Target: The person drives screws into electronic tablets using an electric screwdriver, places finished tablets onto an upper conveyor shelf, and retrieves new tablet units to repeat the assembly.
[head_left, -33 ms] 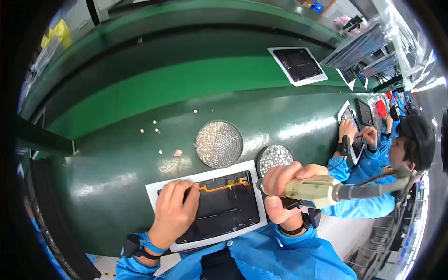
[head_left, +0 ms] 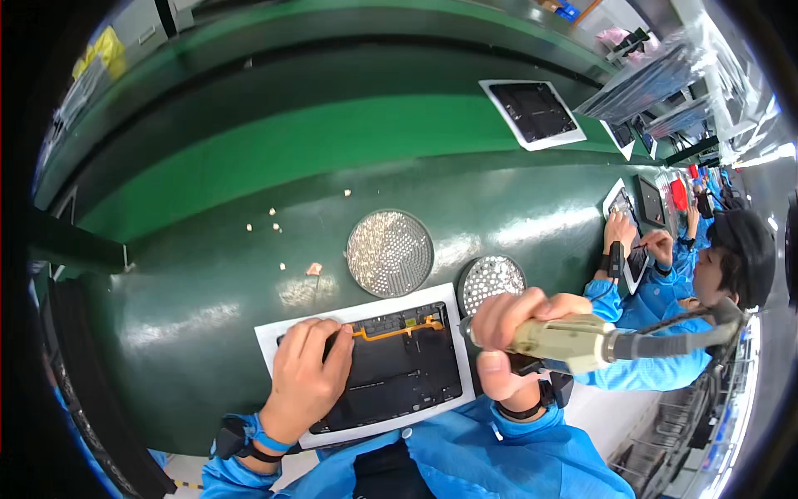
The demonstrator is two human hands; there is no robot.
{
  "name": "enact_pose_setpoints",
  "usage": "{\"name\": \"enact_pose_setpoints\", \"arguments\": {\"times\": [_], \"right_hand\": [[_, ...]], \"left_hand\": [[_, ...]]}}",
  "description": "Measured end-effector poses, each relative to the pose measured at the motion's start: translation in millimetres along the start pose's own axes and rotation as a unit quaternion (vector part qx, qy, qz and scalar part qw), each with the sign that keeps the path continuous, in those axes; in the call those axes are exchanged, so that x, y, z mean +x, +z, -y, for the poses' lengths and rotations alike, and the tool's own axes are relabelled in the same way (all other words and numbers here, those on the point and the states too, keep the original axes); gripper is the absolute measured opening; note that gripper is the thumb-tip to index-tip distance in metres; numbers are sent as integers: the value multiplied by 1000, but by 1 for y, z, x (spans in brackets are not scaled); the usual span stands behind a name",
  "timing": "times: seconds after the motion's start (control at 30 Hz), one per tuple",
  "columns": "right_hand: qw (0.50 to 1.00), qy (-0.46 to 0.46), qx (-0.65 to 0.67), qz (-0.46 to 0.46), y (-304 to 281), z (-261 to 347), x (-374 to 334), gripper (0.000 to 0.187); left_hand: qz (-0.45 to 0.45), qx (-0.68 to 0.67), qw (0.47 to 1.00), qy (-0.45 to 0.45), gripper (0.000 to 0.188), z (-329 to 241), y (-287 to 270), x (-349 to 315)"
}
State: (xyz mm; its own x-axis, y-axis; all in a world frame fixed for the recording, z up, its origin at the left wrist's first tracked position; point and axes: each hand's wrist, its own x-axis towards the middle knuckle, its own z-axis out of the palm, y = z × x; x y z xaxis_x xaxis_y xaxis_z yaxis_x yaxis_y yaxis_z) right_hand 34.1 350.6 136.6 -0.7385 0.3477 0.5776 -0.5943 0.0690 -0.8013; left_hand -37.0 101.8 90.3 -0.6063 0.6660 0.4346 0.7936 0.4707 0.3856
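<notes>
On a white sheet [head_left: 268, 334] in front of me lies an opened black tablet housing [head_left: 399, 370], its inside facing up. An orange ribbon cable [head_left: 382, 335] runs along its upper part. My left hand [head_left: 309, 370] rests over the housing's upper left corner, fingers bent and close together, thumb and forefinger tips at the cable's left end. What lies beneath those fingertips is hidden. My right hand [head_left: 507, 333] is wrapped round a cream electric screwdriver [head_left: 561, 341], held above the right side of the sheet with its nose pointing left.
Two round dishes of small parts, a larger [head_left: 390, 254] and a smaller one [head_left: 492, 283], stand beyond the sheet. Small pale bits [head_left: 276, 226] lie scattered left of them. Another tablet housing [head_left: 536, 112] is on the shelf. A co-worker [head_left: 657, 283] works at the right.
</notes>
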Motion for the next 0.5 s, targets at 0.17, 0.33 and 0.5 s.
{"name": "enact_pose_setpoints", "arguments": {"times": [0.17,0.33,0.5], "right_hand": [[995,-28,88,-22,8,0,4,72],[995,-81,59,-19,44,-14,25,59],[995,-68,68,21,53,-47,26,63]], "left_hand": [[9,-12,1000,-23,28,-1,10,-11],[26,-14,999,-34,27,0,7,-9],[30,-34,997,-58,24,6,9,-9]]}}
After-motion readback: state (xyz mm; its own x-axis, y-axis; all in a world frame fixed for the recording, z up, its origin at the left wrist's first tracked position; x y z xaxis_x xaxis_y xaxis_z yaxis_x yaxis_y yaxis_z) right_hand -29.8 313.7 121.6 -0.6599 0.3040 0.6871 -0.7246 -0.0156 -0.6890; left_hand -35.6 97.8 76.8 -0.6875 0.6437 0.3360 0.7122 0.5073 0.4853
